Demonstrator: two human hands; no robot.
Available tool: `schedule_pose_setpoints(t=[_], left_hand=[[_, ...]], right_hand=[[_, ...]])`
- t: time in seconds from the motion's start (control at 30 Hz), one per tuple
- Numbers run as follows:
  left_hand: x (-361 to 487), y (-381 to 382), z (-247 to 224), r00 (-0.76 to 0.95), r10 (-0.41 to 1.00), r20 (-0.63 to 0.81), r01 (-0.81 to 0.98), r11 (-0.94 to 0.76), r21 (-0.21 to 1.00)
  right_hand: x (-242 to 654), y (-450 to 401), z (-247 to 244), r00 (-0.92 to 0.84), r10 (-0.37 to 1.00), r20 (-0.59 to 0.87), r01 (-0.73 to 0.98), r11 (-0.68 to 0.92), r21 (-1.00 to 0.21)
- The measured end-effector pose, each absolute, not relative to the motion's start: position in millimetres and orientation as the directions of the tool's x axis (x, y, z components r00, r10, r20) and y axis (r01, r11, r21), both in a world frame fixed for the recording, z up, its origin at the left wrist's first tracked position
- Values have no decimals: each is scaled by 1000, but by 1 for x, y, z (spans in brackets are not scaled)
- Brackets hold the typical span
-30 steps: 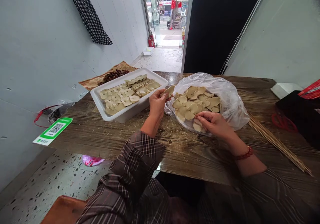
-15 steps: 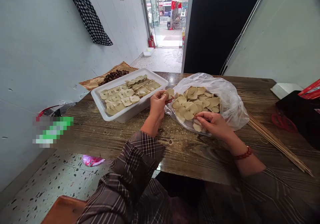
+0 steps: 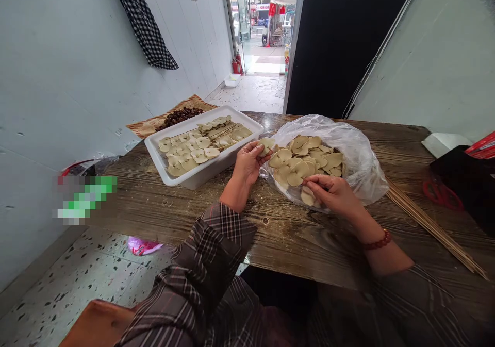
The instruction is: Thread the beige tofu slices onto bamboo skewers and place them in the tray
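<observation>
My left hand (image 3: 249, 164) is closed, pinching a thin, roundish beige slice (image 3: 266, 146) between thumb and fingers, by the left edge of a clear plastic bag (image 3: 363, 166). Loose beige slices (image 3: 332, 160) fill the open bag. At the bag's near side, my right hand (image 3: 333, 192) is closed in a pinch on the end of a thin wooden skewer (image 3: 303, 179). Wavy beige slices (image 3: 296, 173) sit at the skewer's other end; how far it runs through them is hidden. Left of my hands, a white tray (image 3: 185, 181) holds rows of skewered slices (image 3: 191, 150).
Bare wooden skewers (image 3: 433, 223) lie on the wooden table (image 3: 216, 223) at the right, near red-handled scissors (image 3: 441, 195) and a black holder (image 3: 464, 177). Behind the tray, dark brown pieces (image 3: 180, 117) rest on a patterned sheet (image 3: 145, 126). A glass door stands open beyond.
The whole view has shifted slightly, so everything appears a little further right. Both hands keep their grips, with hardly any movement between them.
</observation>
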State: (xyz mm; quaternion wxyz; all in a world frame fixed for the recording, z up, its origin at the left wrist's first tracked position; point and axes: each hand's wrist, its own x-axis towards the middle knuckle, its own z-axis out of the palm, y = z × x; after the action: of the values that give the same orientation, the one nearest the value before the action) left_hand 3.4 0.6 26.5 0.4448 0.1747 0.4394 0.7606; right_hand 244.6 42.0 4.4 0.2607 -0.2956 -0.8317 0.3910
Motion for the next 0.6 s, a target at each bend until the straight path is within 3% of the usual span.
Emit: schedule_pose_setpoints(t=[0.37, 0.6], left_hand=[[4, 0, 28, -553, 821, -145, -538, -218, 814], [5, 2, 21, -535, 841, -75, -492, -239, 837]], right_hand=[[244, 42, 5, -688, 702, 182, 295, 500, -814], [244, 43, 5, -687, 695, 212, 291, 531, -796]])
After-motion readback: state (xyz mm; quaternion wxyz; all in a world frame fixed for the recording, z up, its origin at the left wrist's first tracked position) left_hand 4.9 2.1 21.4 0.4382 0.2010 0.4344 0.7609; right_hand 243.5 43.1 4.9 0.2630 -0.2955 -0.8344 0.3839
